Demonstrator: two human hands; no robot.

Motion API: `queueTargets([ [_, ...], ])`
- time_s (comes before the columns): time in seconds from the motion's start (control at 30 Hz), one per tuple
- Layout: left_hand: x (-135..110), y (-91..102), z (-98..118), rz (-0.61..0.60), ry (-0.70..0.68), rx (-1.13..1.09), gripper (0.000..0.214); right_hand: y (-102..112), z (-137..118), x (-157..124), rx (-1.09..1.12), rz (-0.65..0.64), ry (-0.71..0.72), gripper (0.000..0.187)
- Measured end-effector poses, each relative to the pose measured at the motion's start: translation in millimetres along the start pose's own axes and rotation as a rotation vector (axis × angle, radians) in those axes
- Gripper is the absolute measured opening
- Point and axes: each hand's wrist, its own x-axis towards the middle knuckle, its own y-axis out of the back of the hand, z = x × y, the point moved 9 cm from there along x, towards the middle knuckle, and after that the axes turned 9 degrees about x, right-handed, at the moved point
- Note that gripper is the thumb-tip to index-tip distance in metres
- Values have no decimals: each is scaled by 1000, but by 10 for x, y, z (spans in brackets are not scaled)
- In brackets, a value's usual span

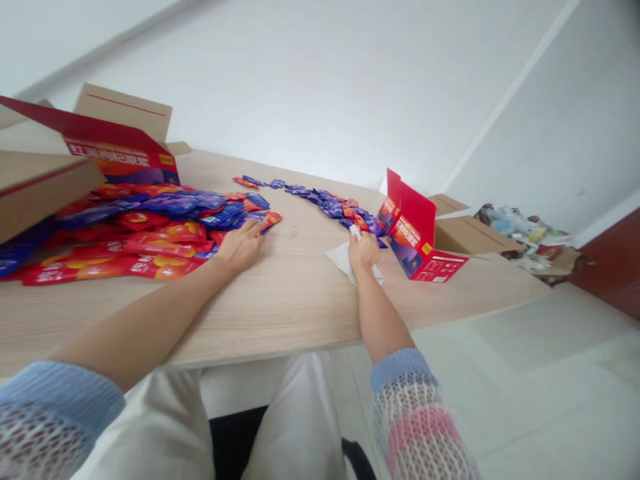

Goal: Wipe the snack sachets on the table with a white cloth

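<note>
Noting a wood-grain tabletop (280, 313) spanning the view. Far left, an open cardboard carton (120, 113) with a red box flap inside; far right, an open red display box (410, 223) standing before a brown carton (465, 233). Bagged clutter (520, 233) lies beyond the table edge. Red and blue sachets (125, 233) form a heap at left; purple-and-red sachets (325, 203) run in a strip ending beside the display box. Left hand (240, 245) lies flat and open, fingertips on the heap's edge. Right hand (363, 252), arm forward, closes narrowly on a white tissue (345, 260).
</note>
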Motion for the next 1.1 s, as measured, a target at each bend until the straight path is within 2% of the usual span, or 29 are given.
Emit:
queueTargets([
  [0.1, -22, 10, 35, -54, 28, 41, 30, -92, 287, 173, -11, 1, -49, 42],
  [0.23, -18, -68, 40, -95, 69, -4, 28, -221, 811, 394, -95, -128, -169, 57],
  [0.3, -9, -109, 30, -100, 95, -40, 28, -273, 925, 453, -146, -225, -148, 66],
  [0.4, -14, -146, -5, -105, 143, -56, 27, -343, 914, 452, -213, -362, -72, 66],
  [0.53, -55, -84, -36, -114, 174, -3, 29, -375, 771, 380, -246, -431, -5, 62],
  [0.67, -78, -40, -31, -149, 177, 5, 28, -443, 634, 243, -221, -541, -8, 68],
  [0.77, -68, -7, 3, -139, 166, -52, 28, -323, 412, 68, -235, -557, 76, 72],
  [0.83, -66, 3, 10, -126, 171, -107, 28, -209, 208, -158, -257, -604, 171, 73],
  [0.93, -60, -10, 21, -81, 142, -185, 27, -55, -154, -615, -261, -687, 351, 63],
  [1.03, -50, -57, 7, -34, 115, -222, 26, 69, -515, -1042, -158, -700, 510, 59],
  [1.1, -48, -113, -42, -43, 151, -230, 29, 113, -710, -1274, -67, -696, 577, 56],
])
